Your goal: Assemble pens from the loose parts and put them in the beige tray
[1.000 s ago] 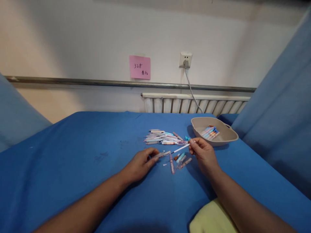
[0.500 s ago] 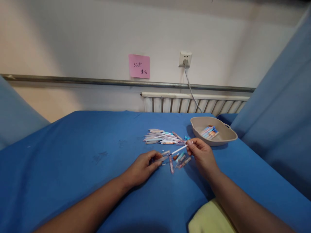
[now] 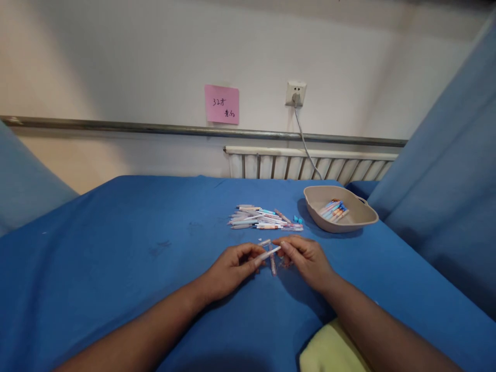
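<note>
My left hand (image 3: 234, 267) is closed around a translucent pen barrel (image 3: 265, 255), thumb on the near side. In my right hand (image 3: 310, 262), thumb and fingertips pinch a thin white pen refill (image 3: 276, 250), whose other end meets the barrel or sits inside it; which one I cannot tell. Below them a pink patterned pen barrel (image 3: 273, 267) lies on the blue sheet, with a short clear piece (image 3: 265, 242) just beyond. Other small pen parts are mostly hidden behind my right hand. A heap of pens and slim parts (image 3: 251, 219) lies farther back.
At the back right stands a beige basket (image 3: 364, 216) with several assembled-looking pens (image 3: 334, 211) inside. Small blue pieces (image 3: 297, 219) lie beside the heap. A yellow-green cloth (image 3: 333, 351) is at the front edge, under my right forearm. A blue curtain (image 3: 445, 155) hangs on the right.
My right hand has moved left and slightly down, bringing the white refill to the barrel, so much less of the refill shows. My left hand has stayed nearly in place.
</note>
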Available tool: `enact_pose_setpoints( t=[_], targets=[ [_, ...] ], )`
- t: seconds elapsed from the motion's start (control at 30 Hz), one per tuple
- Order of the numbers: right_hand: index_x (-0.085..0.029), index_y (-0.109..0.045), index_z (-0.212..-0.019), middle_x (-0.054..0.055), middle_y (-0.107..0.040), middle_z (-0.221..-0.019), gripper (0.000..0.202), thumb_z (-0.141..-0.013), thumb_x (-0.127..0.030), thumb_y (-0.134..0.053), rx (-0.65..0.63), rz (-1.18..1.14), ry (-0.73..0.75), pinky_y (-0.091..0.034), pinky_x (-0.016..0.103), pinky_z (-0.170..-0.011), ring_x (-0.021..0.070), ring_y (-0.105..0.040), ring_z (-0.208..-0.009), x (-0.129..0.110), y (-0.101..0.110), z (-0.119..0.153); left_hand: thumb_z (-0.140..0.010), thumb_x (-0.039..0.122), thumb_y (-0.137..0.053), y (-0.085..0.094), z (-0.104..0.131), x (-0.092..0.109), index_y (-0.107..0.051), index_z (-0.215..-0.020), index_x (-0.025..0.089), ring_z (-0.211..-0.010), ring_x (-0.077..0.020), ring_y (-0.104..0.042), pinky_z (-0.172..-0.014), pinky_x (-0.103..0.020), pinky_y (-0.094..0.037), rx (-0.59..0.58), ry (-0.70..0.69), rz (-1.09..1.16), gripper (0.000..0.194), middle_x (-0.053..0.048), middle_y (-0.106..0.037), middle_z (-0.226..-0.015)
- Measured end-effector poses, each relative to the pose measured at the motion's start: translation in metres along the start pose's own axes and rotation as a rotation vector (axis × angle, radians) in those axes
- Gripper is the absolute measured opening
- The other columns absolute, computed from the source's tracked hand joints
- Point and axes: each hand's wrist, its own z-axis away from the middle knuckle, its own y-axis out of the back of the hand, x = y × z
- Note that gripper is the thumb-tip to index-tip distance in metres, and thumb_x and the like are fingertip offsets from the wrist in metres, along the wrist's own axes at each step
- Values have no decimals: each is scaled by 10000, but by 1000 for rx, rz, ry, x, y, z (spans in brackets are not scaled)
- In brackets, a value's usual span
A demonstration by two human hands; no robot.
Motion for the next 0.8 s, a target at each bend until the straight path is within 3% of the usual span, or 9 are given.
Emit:
enact_pose_setpoints(
  t=[0.1, 0.3, 0.4, 0.5, 0.63, 0.8],
  targets=[
    [-206, -661, -1091, 17, -647, -757, 301, -930, -311, -429, -106, 150, 103, -471, 253, -636, 125, -588, -628, -2, 0, 2, -823, 386, -590, -3, 1, -2, -625, -1029, 165, -600, -101, -477, -527, -197, -355, -19, 65, 64, 304, 1, -561, -732],
    [-198, -538, -1232, 55, -658, -979, 344, -897, -213, -459, -137, 308, 104, -467, 286, -755, 163, -597, -842, 3, 4, 2, -842, 362, -569, 2, -3, -4, -605, -955, 162, -487, -63, -370, -446, -186, -258, 74, 76, 273, 232, 29, -491, -665],
    [-230, -571, -1186, 60, -620, -1111, 412, -805, -86, -509, -313, 549, 182, -394, 347, -888, 202, -531, -1020, 2, 4, 3, -834, 309, -566, 6, -6, -4, -590, -888, 148, -486, -69, -389, -452, -188, -275, 145, 82, 381, 171, 22, -494, -643],
    [-249, -599, -1140, 55, -579, -1189, 409, -791, -58, -503, -461, 754, 198, -341, 369, -906, 216, -486, -1078, -5, 2, 6, -814, 278, -583, 8, -7, -4, -597, -901, 136, -527, -75, -424, -471, -187, -306, 193, 74, 439, 167, -5, -535, -714],
    [-208, -622, -1012, 61, -586, -1164, 247, -871, -102, -449, -540, 852, 222, -323, 352, -878, 200, -495, -1034, -13, 1, 6, -812, 308, -606, 9, -7, -5, -607, -909, 124, -541, -72, -431, -468, -183, -309, 206, 81, 457, 208, -18, -548, -761],
    [-181, -605, -923, 60, -641, -952, 134, -871, -145, -487, -626, 945, 320, -331, 332, -782, 201, -526, -899, -16, 2, 4, -797, 328, -635, 9, -8, -7, -611, -902, 121, -535, -68, -436, -461, -181, -304, 206, 105, 503, 233, -17, -550, -759]
  ],
)
